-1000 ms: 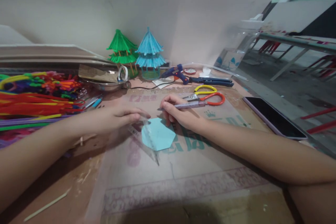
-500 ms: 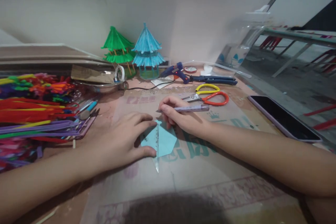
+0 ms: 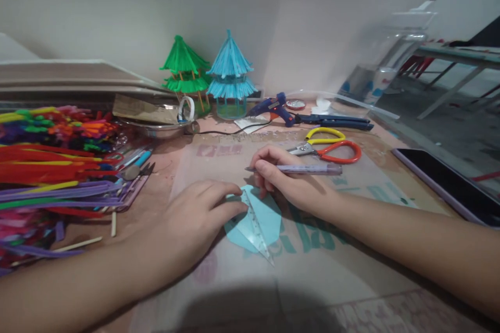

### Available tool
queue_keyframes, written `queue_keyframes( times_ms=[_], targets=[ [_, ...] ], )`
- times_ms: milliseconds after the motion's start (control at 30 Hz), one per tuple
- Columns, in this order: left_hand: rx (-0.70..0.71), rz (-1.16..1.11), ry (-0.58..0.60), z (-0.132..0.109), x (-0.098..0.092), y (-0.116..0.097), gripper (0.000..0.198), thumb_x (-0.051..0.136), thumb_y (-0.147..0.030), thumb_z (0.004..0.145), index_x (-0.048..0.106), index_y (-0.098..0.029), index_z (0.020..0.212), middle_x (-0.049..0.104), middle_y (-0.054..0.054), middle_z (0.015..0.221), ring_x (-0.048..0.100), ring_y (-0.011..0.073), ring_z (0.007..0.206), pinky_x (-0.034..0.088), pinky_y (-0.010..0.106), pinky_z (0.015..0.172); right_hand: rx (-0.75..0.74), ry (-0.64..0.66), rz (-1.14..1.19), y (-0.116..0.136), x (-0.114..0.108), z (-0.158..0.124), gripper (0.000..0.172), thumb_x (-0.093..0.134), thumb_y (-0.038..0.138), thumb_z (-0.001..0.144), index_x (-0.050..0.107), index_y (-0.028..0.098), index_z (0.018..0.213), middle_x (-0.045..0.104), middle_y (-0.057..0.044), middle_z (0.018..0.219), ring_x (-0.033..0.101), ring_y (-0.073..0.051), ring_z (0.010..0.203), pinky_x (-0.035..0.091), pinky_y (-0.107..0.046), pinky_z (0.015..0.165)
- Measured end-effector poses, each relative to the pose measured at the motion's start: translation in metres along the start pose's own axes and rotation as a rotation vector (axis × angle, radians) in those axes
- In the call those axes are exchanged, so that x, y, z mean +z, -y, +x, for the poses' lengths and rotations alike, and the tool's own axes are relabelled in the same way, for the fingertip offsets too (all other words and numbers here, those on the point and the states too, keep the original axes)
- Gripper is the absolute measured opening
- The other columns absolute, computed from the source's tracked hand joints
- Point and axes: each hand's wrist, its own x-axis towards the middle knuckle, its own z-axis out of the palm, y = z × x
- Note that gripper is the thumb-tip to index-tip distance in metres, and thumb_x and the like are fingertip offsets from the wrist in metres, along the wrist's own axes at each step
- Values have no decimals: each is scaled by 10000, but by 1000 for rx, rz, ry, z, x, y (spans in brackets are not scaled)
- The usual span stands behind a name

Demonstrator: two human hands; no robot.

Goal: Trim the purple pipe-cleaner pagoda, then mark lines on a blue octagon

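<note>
A light blue many-sided piece of paper [image 3: 269, 216] lies flat on the brown cardboard sheet. Across it sits a clear set square [image 3: 255, 229], its pointed tip reaching past the paper's lower edge. My left hand [image 3: 207, 213] grips the set square near its upper end, thumb and fingertips drawn close together. Part of the set square and of the paper is hidden under that hand. My right hand [image 3: 277, 171] holds a pen [image 3: 312, 169] nearly level, its tip pointing left above the paper's upper edge, not touching it.
Scissors [image 3: 339, 151] with yellow and red handles lie beyond my right hand, near a blue glue gun [image 3: 275, 108] and pliers [image 3: 339, 122]. Green [image 3: 185, 65] and blue [image 3: 230, 73] pavilion models stand behind. Pipe cleaners [image 3: 50, 166] fill the left; a phone [image 3: 449, 182] lies right.
The set square has turned on the paper, its tip swinging right. My left thumb has moved up toward the index finger. The paper's outline is turned too. The view has shifted slightly left.
</note>
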Motion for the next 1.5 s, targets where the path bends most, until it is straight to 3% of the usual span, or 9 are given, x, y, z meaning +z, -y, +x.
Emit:
queue_keyframes(
  times_ms=[167,300,433,600,800,933,1067,1233,1500],
  targets=[
    [116,73,-15,-2,-13,-15,354,384,-69,959,659,-210,1133,730,69,1056,685,211,908,563,339,820,2,-4,-5,0,-1,1,224,528,419,950,498,199,923,545,55,684,582,-101,543,469,-241,524],
    [101,81,2,0,-18,-29,348,392,-112,970,705,-205,1089,762,58,1093,702,204,999,553,314,917,-6,0,-6,-1,-2,1,197,530,387,957,504,195,924,547,53,705,580,-90,544,474,-237,532],
    [99,31,13,5,-13,-27,364,365,-156,1014,728,-183,1007,762,73,1043,703,208,916,548,338,912,-10,-6,-8,-1,-2,0,211,555,399,957,506,199,910,548,53,723,571,-84,553,472,-232,531],
    [95,2,32,9,-9,-18,358,353,-212,1049,708,-184,1015,721,66,902,670,217,787,551,352,749,-14,-1,20,0,-2,1,285,604,463,938,507,198,898,544,52,718,563,-92,546,475,-244,522],
    [64,-28,61,9,-11,-9,308,532,-400,996,716,-168,1081,724,136,1133,692,297,1010,584,424,843,-29,7,37,1,-3,1,321,609,496,930,503,195,899,538,51,725,566,-94,550,474,-245,521],
    [87,-6,157,9,-19,-1,507,677,-510,871,664,-196,1269,648,171,1354,663,386,1139,581,520,893,-37,8,28,-2,-3,1,313,604,490,935,509,192,913,538,54,730,572,-91,551,463,-243,529],
    [74,-4,209,12,-19,3,672,644,-639,863,612,-167,1341,642,191,1357,646,409,1159,556,563,925,-41,8,25,-2,-4,2,299,607,475,937,508,195,905,536,58,716,573,-93,549,452,-242,522],
    [-120,-62,140,13,-5,2,882,660,-823,709,622,-113,1232,647,200,1258,633,394,1113,549,532,918,-36,10,15,-1,-3,2,269,611,441,938,507,197,898,546,56,712,558,-88,542,457,-240,519],
    [-135,-108,193,9,-11,3,658,524,-726,891,607,-217,1300,613,130,1323,600,362,1171,520,500,929,-29,0,46,-3,-2,2,273,624,444,930,502,206,880,546,59,714,547,-81,542,495,-235,522]
  ],
)
